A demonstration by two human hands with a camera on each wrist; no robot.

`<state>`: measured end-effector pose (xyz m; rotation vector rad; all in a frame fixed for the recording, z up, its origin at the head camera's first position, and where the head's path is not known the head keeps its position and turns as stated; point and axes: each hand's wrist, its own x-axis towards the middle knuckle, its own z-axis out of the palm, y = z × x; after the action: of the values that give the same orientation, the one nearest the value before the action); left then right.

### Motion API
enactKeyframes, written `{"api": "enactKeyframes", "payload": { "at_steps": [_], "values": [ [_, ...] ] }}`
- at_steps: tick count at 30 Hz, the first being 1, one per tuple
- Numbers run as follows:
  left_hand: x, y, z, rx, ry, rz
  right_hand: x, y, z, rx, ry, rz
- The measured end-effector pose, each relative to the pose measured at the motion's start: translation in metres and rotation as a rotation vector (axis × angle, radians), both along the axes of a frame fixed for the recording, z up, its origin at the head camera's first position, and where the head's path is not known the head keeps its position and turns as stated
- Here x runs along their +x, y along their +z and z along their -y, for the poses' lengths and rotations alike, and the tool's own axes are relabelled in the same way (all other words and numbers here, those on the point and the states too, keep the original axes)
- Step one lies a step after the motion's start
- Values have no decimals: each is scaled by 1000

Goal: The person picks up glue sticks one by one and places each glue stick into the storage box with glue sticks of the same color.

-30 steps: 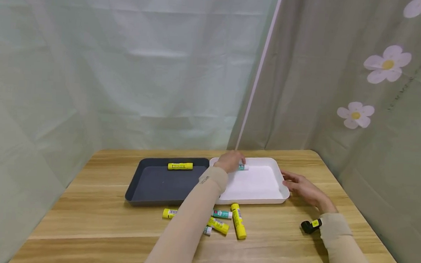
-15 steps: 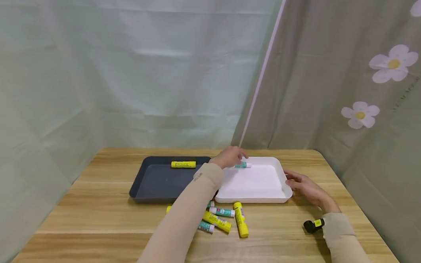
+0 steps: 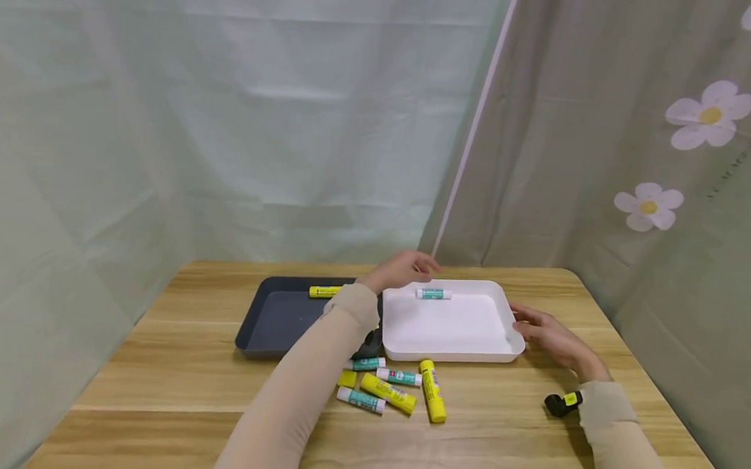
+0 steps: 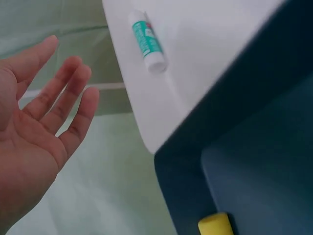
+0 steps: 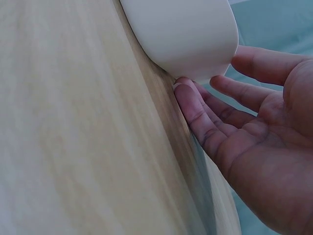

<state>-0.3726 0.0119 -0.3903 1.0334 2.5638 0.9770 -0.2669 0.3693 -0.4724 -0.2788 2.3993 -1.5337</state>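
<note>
My left hand [image 3: 405,268] is raised above the back edge where the two trays meet, holding nothing, its fingers loosely spread in the left wrist view. Just right of it, a green-and-white glue stick [image 3: 433,294] lies near the back of the white tray [image 3: 453,338]. The fingers of my right hand [image 3: 551,339] rest against that tray's outer right side; the right wrist view shows the fingertips at its corner [image 5: 195,44]. A yellow glue stick [image 3: 324,291] lies in the dark grey tray [image 3: 275,328], partly covered by my left sleeve.
In front of the trays lie more green-and-white glue sticks [image 3: 399,377] and yellow glue sticks [image 3: 433,391], several in a loose group partly behind my left forearm. A black wrist camera [image 3: 558,404] sits at my right cuff. Curtains [image 3: 305,117] hang close behind the wooden table [image 3: 152,364].
My left hand has let go of the green-and-white glue stick in the white tray, then risen and drawn back left. The right hand stays at the tray's side.
</note>
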Motion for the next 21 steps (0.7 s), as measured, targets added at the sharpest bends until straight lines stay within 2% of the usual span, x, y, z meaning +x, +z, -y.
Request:
{"api": "enactKeyframes", "payload": {
  "at_steps": [3, 12, 21],
  "values": [
    [-1, 2, 11, 29, -17, -7, 0, 0, 0, 2, 5, -1],
    [1, 0, 46, 73, 18, 36, 0, 1, -3, 2, 6, -18],
    [12, -6, 76, 66, 23, 69, 0, -1, -2, 14, 2, -15]
  ]
}}
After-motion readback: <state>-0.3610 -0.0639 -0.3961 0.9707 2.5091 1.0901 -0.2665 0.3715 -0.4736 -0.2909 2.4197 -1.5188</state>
